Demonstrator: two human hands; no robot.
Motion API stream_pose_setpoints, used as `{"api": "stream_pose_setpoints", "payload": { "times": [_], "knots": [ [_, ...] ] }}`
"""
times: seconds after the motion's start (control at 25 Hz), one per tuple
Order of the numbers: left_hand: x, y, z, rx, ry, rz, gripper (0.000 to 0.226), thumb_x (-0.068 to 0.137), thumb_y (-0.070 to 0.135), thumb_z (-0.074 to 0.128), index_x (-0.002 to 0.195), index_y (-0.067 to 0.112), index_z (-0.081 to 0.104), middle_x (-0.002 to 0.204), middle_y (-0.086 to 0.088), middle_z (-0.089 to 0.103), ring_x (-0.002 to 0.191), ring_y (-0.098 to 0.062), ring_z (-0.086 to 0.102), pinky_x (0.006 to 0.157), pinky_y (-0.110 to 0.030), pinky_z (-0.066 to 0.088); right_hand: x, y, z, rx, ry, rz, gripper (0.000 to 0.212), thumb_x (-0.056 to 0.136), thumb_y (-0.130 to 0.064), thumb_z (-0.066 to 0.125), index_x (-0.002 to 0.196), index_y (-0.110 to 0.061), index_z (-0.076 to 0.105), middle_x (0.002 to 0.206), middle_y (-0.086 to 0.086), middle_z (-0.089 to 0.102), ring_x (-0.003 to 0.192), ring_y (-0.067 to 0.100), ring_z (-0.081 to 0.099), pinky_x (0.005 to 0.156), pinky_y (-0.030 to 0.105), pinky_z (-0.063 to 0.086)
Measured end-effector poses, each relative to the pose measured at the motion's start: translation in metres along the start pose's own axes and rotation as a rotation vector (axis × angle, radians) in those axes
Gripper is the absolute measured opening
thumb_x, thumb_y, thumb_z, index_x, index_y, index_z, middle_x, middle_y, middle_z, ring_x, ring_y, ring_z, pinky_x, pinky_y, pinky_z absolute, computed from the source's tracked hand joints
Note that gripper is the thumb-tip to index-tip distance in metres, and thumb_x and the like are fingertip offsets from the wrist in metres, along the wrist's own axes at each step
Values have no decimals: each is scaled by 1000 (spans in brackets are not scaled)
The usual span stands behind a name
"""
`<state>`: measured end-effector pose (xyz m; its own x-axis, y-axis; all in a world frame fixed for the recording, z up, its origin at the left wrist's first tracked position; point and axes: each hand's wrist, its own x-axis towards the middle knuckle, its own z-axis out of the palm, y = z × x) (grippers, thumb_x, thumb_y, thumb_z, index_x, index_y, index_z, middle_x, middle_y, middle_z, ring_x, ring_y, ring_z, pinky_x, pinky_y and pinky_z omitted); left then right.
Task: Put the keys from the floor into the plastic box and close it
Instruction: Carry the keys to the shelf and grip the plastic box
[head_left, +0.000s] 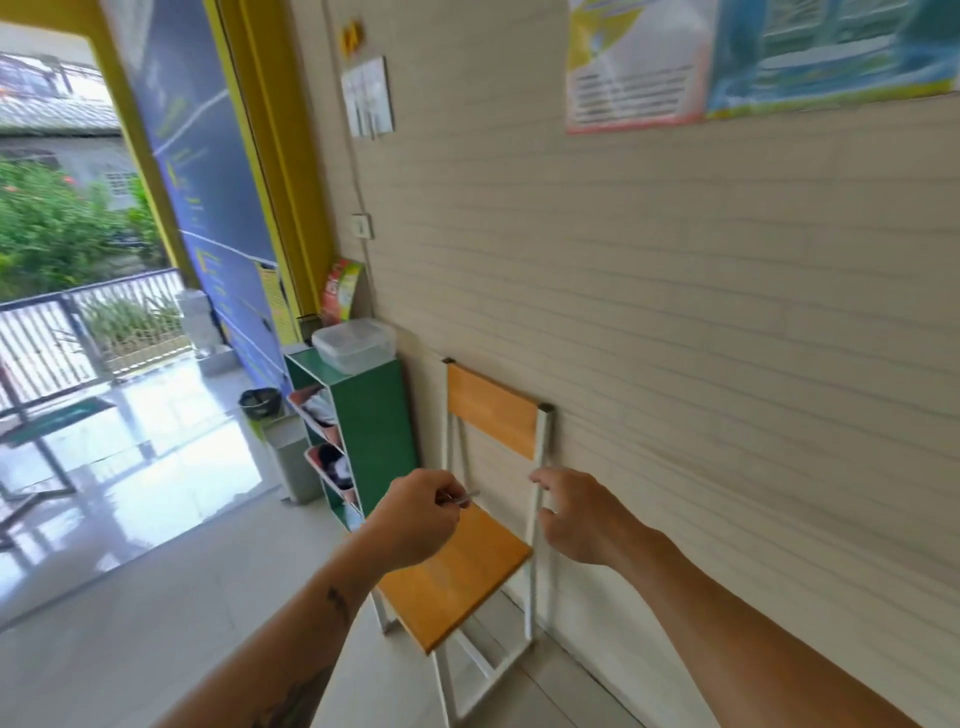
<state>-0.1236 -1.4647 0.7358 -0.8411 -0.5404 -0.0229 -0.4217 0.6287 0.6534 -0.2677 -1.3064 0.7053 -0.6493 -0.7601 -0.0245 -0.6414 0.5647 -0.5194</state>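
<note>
My left hand is closed around the keys; only a small metal tip pokes out past my fingers. My right hand hovers to the right of it at about the same height, fingers apart, holding nothing. Both hands are above the seat of a wooden chair. The clear plastic box, with its lid on, sits on top of a green shelf unit farther ahead against the wall, well beyond my hands.
A wooden chair with a white metal frame stands against the beige wall directly under my hands. A grey bin and a black one stand left of the shelf. An open doorway with a gate lies at the far left.
</note>
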Motion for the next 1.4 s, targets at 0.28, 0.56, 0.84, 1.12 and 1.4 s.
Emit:
{"api": "stream_pose_setpoints", "payload": {
  "times": [0.28,0.56,0.84,1.12,1.4],
  "knots": [
    [95,-92,-94,-57,180,-97,21,89,9,53,87,24,68,84,-2,67,68,-11,58,53,-16,40,172,-88,31,-5,-80,-131,47,94,-21,46,141,-18,48,144,2,52,130,19,49,105,34,43],
    [177,-234,-199,-101,240,-112,21,86,6,54,87,20,71,77,-2,66,62,-9,56,50,-12,39,307,-210,113,90,-68,-120,48,93,-19,49,141,-18,48,143,5,54,129,19,51,101,29,42],
    [248,-334,-285,-198,160,-145,15,85,9,58,87,17,71,82,-11,71,63,-16,58,59,-24,47,411,-313,176,120,-80,-63,42,90,-20,49,131,-21,56,130,2,60,115,17,57,98,35,48],
    [363,-398,-331,-282,149,-154,16,91,6,52,93,7,68,76,-8,67,45,-4,59,41,-10,40,555,-351,205,148,-77,-62,48,89,-15,48,137,-16,53,136,6,57,121,19,55,102,30,43],
    [524,-431,-363,-395,184,-198,22,87,7,55,87,21,71,69,-4,69,57,-16,56,56,-26,47,719,-351,196,135,-64,-46,50,92,-18,47,142,-16,48,141,7,54,127,20,52,106,33,41]
  ]
}}
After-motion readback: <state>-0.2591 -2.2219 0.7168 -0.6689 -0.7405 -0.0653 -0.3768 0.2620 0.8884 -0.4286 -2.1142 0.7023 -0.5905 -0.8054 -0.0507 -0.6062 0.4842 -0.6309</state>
